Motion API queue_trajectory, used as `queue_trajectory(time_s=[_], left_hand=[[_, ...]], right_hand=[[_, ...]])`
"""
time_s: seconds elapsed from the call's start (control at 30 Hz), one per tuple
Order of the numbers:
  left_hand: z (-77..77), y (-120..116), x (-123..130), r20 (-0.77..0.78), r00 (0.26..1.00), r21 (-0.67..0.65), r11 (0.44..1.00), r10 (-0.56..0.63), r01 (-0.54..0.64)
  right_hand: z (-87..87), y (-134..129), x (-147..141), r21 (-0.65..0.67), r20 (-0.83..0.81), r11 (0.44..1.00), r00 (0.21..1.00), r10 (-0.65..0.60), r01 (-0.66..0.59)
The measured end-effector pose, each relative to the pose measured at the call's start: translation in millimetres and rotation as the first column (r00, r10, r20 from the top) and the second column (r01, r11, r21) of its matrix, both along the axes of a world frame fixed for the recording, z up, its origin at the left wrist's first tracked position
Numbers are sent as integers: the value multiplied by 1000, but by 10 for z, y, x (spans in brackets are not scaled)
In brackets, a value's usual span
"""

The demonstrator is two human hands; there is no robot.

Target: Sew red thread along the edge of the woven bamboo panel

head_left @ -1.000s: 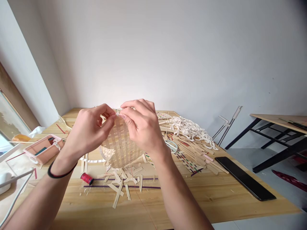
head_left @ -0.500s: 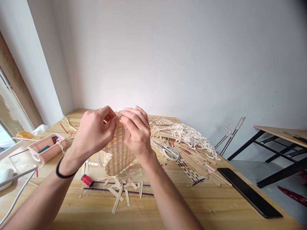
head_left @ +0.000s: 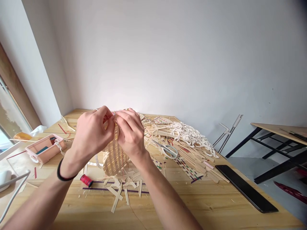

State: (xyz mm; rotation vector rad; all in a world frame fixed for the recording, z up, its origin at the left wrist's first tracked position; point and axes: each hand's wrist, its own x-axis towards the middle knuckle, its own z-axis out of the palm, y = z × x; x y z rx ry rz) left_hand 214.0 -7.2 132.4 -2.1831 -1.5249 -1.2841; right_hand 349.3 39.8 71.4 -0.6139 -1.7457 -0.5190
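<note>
A woven bamboo-strip piece [head_left: 115, 156] stands upright above the table, its top edge reaching up between my hands. My left hand [head_left: 94, 131] is closed, thumb and forefinger pinched at that top edge. Opposite it, my right hand [head_left: 130, 129] has its fingers bent and pressed on the same edge, fingertips almost touching the left ones. The small spot between the fingertips is too covered to make out. A white ribbon [head_left: 97, 161] hangs at the piece's left side. A thin thread [head_left: 136, 215] runs down across the table toward me. Below lies a red thread spool [head_left: 86, 180].
Cut strip scraps [head_left: 117, 198] and purple strips [head_left: 96, 188] lie in front. Scissors [head_left: 169, 151], a white ribbon heap [head_left: 192, 135], loose bamboo strips [head_left: 192, 159] and a black slab [head_left: 247, 188] are at right. A pink basket [head_left: 45, 150] stands left.
Both hands stay together at the woven piece's top edge; the right hand has shifted slightly left. The woven piece has turned a little, and the view has swung slightly right.
</note>
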Motion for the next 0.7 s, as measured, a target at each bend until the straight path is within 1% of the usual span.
queue_trajectory(time_s=[0.17,0.27,0.4,0.5,0.6,0.7], left_hand=[[-12,15,8,-29,999,6,1000,22,-22],[-14,16,8,-18,1000,-1,1000,16,-16],[0,19,-5,-2,1000,-17,1000,13,-13],[21,35,-39,2,1000,-33,999,-5,5],[40,52,-77,36,998,-53,997,-52,54],[47,58,-101,73,993,-82,992,-93,99]], right_hand=[[-14,2,-12,44,-11,999,1000,-2,2],[0,-6,-6,37,-11,999,1000,-1,1],[18,-12,7,82,-5,997,1000,-4,4],[21,-3,12,41,19,998,999,-49,48],[27,5,17,-1,18,997,997,-76,76],[55,-7,31,-51,11,990,991,-132,132]])
